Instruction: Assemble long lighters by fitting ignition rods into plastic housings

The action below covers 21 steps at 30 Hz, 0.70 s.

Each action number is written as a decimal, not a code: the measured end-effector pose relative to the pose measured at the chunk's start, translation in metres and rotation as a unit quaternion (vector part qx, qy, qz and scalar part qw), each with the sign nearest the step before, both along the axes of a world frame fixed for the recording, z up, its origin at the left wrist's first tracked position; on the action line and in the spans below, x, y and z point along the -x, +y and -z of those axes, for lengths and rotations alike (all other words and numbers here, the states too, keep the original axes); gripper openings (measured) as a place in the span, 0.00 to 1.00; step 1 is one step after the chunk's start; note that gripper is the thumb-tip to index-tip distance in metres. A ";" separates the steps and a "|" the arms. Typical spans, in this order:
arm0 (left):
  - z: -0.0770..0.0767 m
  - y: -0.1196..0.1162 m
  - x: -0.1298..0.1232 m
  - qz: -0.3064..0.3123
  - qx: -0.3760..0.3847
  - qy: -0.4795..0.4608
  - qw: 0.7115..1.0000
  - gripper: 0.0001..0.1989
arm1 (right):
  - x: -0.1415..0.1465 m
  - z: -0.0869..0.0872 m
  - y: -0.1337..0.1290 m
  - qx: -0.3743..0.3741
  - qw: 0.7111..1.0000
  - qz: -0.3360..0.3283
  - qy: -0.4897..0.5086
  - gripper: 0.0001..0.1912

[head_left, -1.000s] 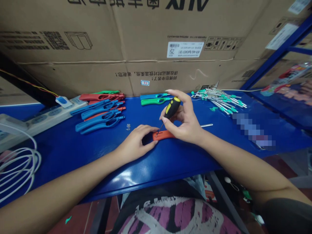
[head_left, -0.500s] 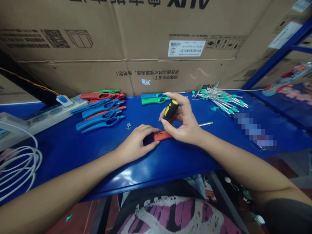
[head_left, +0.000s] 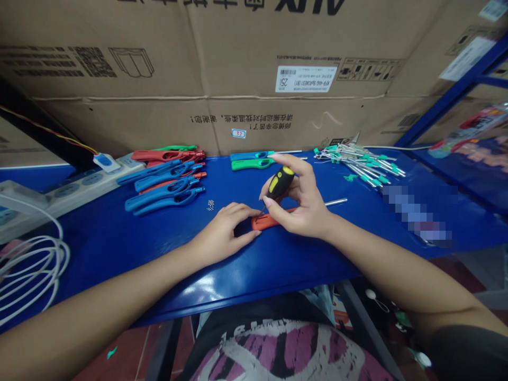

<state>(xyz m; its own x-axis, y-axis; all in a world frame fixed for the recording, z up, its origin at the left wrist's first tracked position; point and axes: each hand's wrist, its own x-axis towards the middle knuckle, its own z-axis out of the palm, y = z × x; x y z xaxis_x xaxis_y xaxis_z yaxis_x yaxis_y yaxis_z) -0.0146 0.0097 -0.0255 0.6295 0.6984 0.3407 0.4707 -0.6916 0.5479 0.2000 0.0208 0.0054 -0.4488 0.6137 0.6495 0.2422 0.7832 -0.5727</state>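
An orange lighter body (head_left: 262, 220) lies on the blue table in front of me, a metal tube sticking out to its right. My left hand (head_left: 224, 233) pinches its left end between thumb and fingers. My right hand (head_left: 304, 198) is closed around a black and yellow screwdriver (head_left: 280, 182), held tilted, its tip down on the left end of the orange body. Small screws (head_left: 210, 205) lie loose on the table, up and left of my left hand.
Blue and red lighter shells (head_left: 166, 196) are piled at the left beside a white power strip (head_left: 95, 182) and coiled cable (head_left: 35, 270). Behind lie a green lighter (head_left: 252, 164) and a blue one. Metal rods with green parts (head_left: 363, 166) lie back right, before a cardboard box (head_left: 238, 79).
The screwdriver handle has shifted slightly down and right and leans a little more. Both hands keep nearly the same places.
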 end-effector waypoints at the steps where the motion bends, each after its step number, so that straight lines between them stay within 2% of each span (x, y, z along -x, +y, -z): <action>1: 0.000 0.000 0.000 0.000 0.000 0.000 1.000 0.13 | 0.000 0.000 0.000 0.001 1.000 0.001 0.006 0.32; 10: 0.001 0.000 0.000 0.005 -0.005 -0.003 1.000 0.13 | 0.001 0.003 0.001 -0.004 0.999 -0.022 0.024 0.30; 18: 0.003 0.001 0.000 -0.001 -0.011 -0.002 1.000 0.14 | -0.003 -0.014 0.002 0.049 0.994 -0.090 -0.027 0.32; 21: 0.006 0.001 0.000 -0.005 -0.011 -0.003 1.000 0.14 | 0.000 -0.016 0.008 0.018 0.997 -0.047 -0.057 0.30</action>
